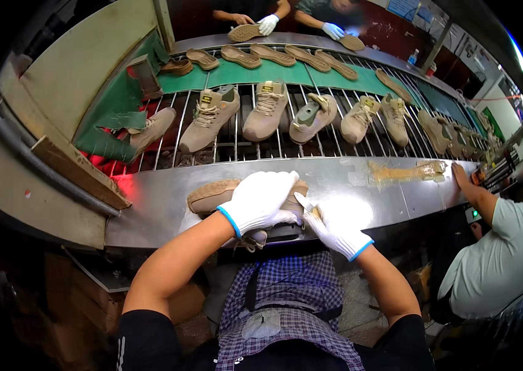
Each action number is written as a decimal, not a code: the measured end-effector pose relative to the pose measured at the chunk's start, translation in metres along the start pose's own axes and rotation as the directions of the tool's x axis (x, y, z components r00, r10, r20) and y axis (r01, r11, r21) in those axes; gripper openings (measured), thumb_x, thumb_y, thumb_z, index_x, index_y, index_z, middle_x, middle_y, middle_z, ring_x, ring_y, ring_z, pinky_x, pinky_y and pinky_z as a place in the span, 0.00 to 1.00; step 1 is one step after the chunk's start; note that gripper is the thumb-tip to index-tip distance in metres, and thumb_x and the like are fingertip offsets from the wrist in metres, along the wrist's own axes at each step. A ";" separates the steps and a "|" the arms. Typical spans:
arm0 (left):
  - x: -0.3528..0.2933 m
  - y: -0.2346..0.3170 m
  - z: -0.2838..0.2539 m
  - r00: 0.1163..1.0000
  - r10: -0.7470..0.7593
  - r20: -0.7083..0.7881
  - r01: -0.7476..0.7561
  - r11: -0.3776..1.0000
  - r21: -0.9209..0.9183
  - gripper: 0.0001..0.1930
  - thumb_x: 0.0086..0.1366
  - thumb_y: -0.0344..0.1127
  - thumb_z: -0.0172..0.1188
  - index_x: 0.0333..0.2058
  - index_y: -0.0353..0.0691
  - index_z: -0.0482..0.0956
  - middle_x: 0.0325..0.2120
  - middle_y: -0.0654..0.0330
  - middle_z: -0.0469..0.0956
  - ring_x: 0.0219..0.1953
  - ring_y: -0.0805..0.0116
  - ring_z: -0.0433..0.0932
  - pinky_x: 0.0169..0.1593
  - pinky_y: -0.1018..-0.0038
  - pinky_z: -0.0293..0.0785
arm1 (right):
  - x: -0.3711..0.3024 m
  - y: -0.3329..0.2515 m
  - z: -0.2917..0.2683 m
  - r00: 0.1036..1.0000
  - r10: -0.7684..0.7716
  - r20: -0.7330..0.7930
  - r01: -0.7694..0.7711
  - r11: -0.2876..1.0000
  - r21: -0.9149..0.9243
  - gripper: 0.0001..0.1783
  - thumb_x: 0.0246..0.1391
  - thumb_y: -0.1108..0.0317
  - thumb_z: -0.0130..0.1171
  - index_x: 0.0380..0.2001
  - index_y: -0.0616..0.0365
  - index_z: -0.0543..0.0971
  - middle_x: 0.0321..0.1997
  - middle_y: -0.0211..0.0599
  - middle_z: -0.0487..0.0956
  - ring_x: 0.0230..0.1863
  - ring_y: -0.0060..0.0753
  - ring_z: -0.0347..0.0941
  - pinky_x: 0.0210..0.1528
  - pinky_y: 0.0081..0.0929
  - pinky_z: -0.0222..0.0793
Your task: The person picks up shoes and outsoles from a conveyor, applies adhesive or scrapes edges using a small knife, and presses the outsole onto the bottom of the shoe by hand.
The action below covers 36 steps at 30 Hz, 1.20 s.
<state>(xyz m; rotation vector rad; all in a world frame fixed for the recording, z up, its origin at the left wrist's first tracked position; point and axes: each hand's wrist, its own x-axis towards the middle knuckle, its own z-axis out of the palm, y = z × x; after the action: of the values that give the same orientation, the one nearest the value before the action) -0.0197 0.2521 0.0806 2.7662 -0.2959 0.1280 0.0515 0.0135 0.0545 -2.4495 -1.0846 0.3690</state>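
Observation:
A tan lace-up sneaker (209, 196) lies on its side on the metal ledge just in front of me, its sole turned away and its laces hanging toward my apron. My left hand (260, 201), in a white knit glove with a blue cuff, is wrapped over the shoe and grips it. In my right hand (335, 232), gloved alike, is a small knife (304, 202) with a pale pointed blade and a yellowish handle. Its tip is close to the end of the shoe by my left fingers; whether it touches cannot be told.
Beyond the metal ledge (335, 173) runs a rod conveyor (230, 148) carrying several tan sneakers (265, 111). Loose soles (272, 54) lie on a green belt (236, 75). Two gloved co-workers handle soles across the line; another person (490, 253) sits at right. Red light glows at left.

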 end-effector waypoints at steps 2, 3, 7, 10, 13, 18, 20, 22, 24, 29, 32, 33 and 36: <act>-0.007 0.005 -0.006 0.997 0.005 0.077 -0.003 1.000 -0.026 0.44 0.54 0.55 0.80 0.63 0.36 0.73 0.48 0.45 0.84 0.51 0.43 0.85 0.55 0.55 0.81 | -0.007 0.008 -0.005 0.995 -0.089 -0.047 0.079 0.978 -0.193 0.29 0.69 0.40 0.60 0.40 0.61 0.81 0.32 0.57 0.84 0.35 0.59 0.83 0.40 0.50 0.78; -0.013 0.008 -0.011 0.998 0.011 0.069 -0.006 0.997 -0.070 0.41 0.55 0.52 0.79 0.61 0.37 0.73 0.52 0.45 0.82 0.56 0.43 0.82 0.59 0.52 0.78 | -0.005 0.010 -0.013 0.995 -0.097 -0.018 0.091 0.973 -0.211 0.28 0.69 0.40 0.60 0.40 0.60 0.82 0.32 0.56 0.84 0.35 0.59 0.83 0.40 0.50 0.78; -0.047 0.011 -0.011 0.937 0.221 -0.269 -0.226 0.974 0.013 0.40 0.55 0.45 0.78 0.64 0.35 0.72 0.64 0.45 0.74 0.68 0.39 0.71 0.73 0.48 0.66 | -0.004 0.051 -0.034 0.996 -0.032 -0.086 0.011 0.971 -0.239 0.25 0.68 0.42 0.62 0.48 0.55 0.80 0.40 0.55 0.85 0.38 0.56 0.84 0.42 0.48 0.81; -0.113 -0.004 0.003 0.766 0.026 -0.642 -0.058 0.998 -0.028 0.36 0.56 0.42 0.79 0.61 0.32 0.78 0.62 0.41 0.78 0.64 0.38 0.79 0.69 0.51 0.74 | -0.006 0.090 -0.024 0.947 0.042 -0.319 -0.210 0.830 -0.516 0.39 0.60 0.45 0.71 0.66 0.58 0.73 0.63 0.59 0.79 0.56 0.59 0.82 0.55 0.49 0.80; -0.165 -0.036 0.013 0.629 -0.178 -0.757 0.209 0.976 -0.056 0.29 0.60 0.31 0.74 0.60 0.28 0.80 0.60 0.40 0.80 0.62 0.40 0.81 0.67 0.54 0.77 | 0.023 0.106 -0.034 0.781 -0.241 -0.576 -0.046 0.898 -0.437 0.45 0.59 0.54 0.73 0.74 0.61 0.67 0.69 0.58 0.75 0.64 0.59 0.77 0.64 0.47 0.76; -0.162 -0.093 0.046 0.433 -0.636 -0.639 0.094 0.737 -0.670 0.24 0.74 0.39 0.66 0.62 0.29 0.80 0.61 0.46 0.81 0.66 0.55 0.77 0.72 0.65 0.69 | 0.109 0.025 -0.003 0.907 -0.182 -0.378 0.277 0.937 0.213 0.26 0.73 0.55 0.56 0.67 0.57 0.76 0.62 0.52 0.82 0.62 0.51 0.80 0.65 0.40 0.76; -0.129 -0.099 0.070 0.429 -0.776 -0.462 -0.065 0.484 -0.873 0.22 0.78 0.41 0.61 0.60 0.29 0.81 0.58 0.49 0.83 0.62 0.56 0.78 0.70 0.65 0.69 | 0.112 -0.014 0.028 0.996 -0.094 0.001 0.087 0.927 0.364 0.31 0.72 0.50 0.55 0.69 0.58 0.73 0.66 0.56 0.80 0.63 0.54 0.80 0.69 0.43 0.74; -0.109 -0.105 0.080 0.359 -0.677 -0.642 0.148 0.721 -0.677 0.19 0.79 0.42 0.59 0.53 0.29 0.83 0.51 0.48 0.85 0.55 0.56 0.81 0.64 0.63 0.74 | 0.087 -0.030 0.026 0.994 0.056 -0.098 -0.017 0.930 0.366 0.30 0.71 0.55 0.56 0.69 0.60 0.71 0.66 0.67 0.78 0.60 0.63 0.80 0.66 0.49 0.77; -0.092 -0.102 0.076 0.334 -0.716 -0.613 0.172 0.686 -0.708 0.19 0.80 0.43 0.56 0.44 0.29 0.85 0.42 0.50 0.87 0.45 0.58 0.83 0.55 0.60 0.78 | 0.051 0.003 0.053 0.848 -0.496 -0.186 0.481 0.868 -0.121 0.18 0.67 0.65 0.57 0.55 0.61 0.78 0.54 0.61 0.81 0.49 0.62 0.82 0.53 0.49 0.82; -0.072 -0.018 0.059 0.798 -0.511 -0.319 0.068 0.603 -0.795 0.18 0.76 0.40 0.56 0.31 0.31 0.82 0.28 0.59 0.80 0.33 0.71 0.77 0.40 0.71 0.74 | -0.085 -0.028 0.027 0.972 -0.017 0.233 -0.134 0.778 0.615 0.33 0.75 0.38 0.48 0.55 0.61 0.78 0.48 0.61 0.85 0.52 0.64 0.83 0.56 0.52 0.76; -0.043 0.016 0.064 0.893 -0.400 -0.206 0.093 0.612 -0.785 0.17 0.74 0.39 0.58 0.31 0.30 0.82 0.28 0.59 0.80 0.33 0.70 0.77 0.40 0.72 0.73 | -0.119 -0.016 0.029 0.946 0.094 0.310 -0.282 0.713 0.642 0.35 0.76 0.34 0.46 0.52 0.61 0.77 0.46 0.61 0.84 0.52 0.63 0.82 0.54 0.51 0.75; -0.036 0.023 0.062 0.912 -0.368 -0.183 0.093 0.618 -0.780 0.15 0.73 0.36 0.58 0.31 0.30 0.82 0.27 0.59 0.81 0.32 0.70 0.76 0.40 0.72 0.74 | -0.122 -0.016 0.017 0.942 0.077 0.327 -0.276 0.732 0.623 0.36 0.76 0.34 0.46 0.52 0.61 0.76 0.47 0.62 0.84 0.52 0.62 0.82 0.54 0.51 0.75; -0.021 0.033 0.075 0.940 -0.314 -0.132 0.079 0.577 -0.813 0.14 0.72 0.35 0.57 0.31 0.30 0.82 0.27 0.59 0.81 0.31 0.70 0.77 0.39 0.71 0.74 | -0.121 -0.011 0.009 0.937 0.023 0.348 -0.238 0.771 0.591 0.40 0.76 0.33 0.44 0.56 0.65 0.77 0.48 0.64 0.84 0.52 0.63 0.82 0.54 0.49 0.75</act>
<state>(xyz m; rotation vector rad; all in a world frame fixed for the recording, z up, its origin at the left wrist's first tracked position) -0.0438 0.1991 0.0189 1.8118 0.0482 0.2355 -0.0384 -0.0681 0.0604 -1.8881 -0.7304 1.0320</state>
